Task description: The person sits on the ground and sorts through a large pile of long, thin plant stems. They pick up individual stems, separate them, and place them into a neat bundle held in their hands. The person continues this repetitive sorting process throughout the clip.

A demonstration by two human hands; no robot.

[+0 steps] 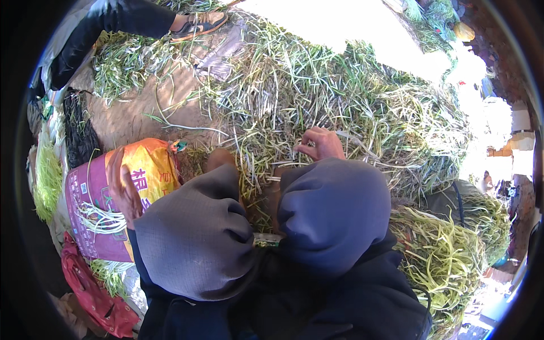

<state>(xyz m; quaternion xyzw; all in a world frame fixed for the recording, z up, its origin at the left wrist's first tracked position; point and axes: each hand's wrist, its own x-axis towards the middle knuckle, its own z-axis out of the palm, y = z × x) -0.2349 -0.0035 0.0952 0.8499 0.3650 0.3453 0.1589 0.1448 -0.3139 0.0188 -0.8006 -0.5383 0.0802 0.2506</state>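
At the left, my left hand (124, 187) is over a purple and orange printed sack (95, 182), fingers extended and somewhat apart, with nothing visible in them. Beside its wrist, a bunch of pale stems (103, 219) lies on the sack. My right hand (321, 143) is beyond my right knee, above a heap of loose green and straw-coloured leaves (289, 97). Its fingers are loosely bent, with a gap between thumb and forefinger, and I see nothing between them. Both my knees, in dark grey trousers (191, 238), are bent in front of me.
Another person's shoe (199, 25) rests on the ground at the upper left. Pale yellow-green leaves (442, 255) are piled at my right. A red cloth (95, 289) lies lower left, below light green leafy stems (47, 178). Bare soil (127, 114) shows beyond the sack.
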